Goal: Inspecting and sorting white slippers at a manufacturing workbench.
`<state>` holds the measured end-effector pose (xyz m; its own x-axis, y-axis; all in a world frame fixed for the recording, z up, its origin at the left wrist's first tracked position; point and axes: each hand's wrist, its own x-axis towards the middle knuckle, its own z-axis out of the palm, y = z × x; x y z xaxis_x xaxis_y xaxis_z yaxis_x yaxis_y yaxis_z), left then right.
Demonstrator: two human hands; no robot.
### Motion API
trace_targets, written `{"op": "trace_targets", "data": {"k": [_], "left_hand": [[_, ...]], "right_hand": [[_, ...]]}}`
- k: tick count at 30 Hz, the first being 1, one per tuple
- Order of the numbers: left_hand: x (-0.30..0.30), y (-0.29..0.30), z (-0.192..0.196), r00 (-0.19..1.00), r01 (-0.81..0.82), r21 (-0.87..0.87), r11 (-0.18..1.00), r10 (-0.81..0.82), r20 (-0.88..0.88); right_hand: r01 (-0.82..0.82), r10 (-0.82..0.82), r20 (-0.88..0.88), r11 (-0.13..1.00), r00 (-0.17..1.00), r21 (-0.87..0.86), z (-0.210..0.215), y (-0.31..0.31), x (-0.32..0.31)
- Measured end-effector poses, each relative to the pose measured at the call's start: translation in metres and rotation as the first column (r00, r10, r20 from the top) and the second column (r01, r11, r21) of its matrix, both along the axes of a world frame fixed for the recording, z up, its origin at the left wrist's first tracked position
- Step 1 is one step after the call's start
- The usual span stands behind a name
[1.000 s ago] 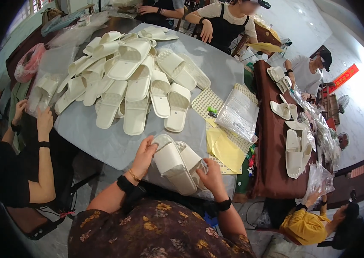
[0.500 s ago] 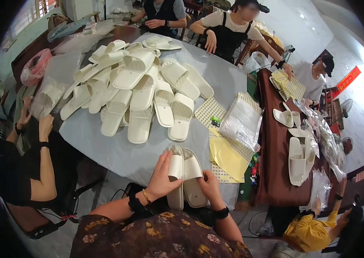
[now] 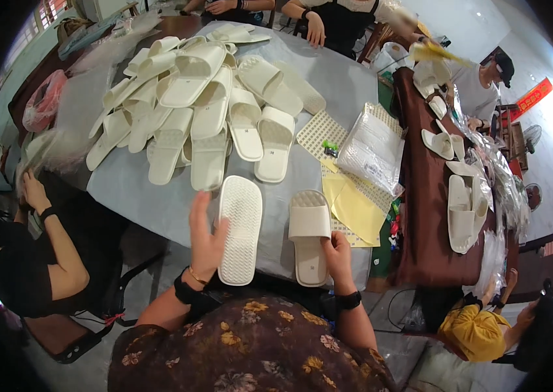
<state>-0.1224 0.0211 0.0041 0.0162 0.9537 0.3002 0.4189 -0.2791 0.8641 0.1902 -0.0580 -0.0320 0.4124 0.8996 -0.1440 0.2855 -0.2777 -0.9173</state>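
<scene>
Head view, looking down at a grey table [image 3: 159,202]. Left hand [image 3: 206,242] fingers spread and apart, palm against the left edge of a cream slipper [image 3: 240,228] lying sole-up at the near table edge; not clamped on it. Right hand [image 3: 338,251] grips the heel end of a second slipper [image 3: 309,235], strap up, thumb on the insole, fingers curled under. The two slippers lie side by side, apart, toes pointing away. Beyond them a pile of slippers [image 3: 191,104] covers the table's middle. Right of the pair: yellow sheet [image 3: 355,209], perforated mat [image 3: 322,134], stack of clear bags [image 3: 374,147]. Another person's arm [image 3: 54,242] at left.
</scene>
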Motion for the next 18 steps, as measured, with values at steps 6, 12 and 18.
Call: {"op": "trace_targets", "data": {"k": [6, 12, 18], "left_hand": [[0.032, -0.027, 0.017, 0.764, 0.167, -0.091, 0.982, -0.187, -0.617], [0.024, -0.024, 0.016, 0.684, 0.136, -0.077, 0.988, -0.150, -0.714], [0.014, -0.015, 0.024, 0.695, 0.135, 0.031, 0.990, -0.073, -0.715]], "right_hand": [[0.030, -0.032, 0.096, 0.999, 0.995, 0.021, 0.009, 0.003, -0.013], [-0.015, 0.030, 0.362, 0.999, 0.932, -0.046, 0.019, -0.002, -0.018], [-0.029, 0.002, 0.552, 0.999, 0.834, 0.039, 0.018, 0.004, -0.023]]}}
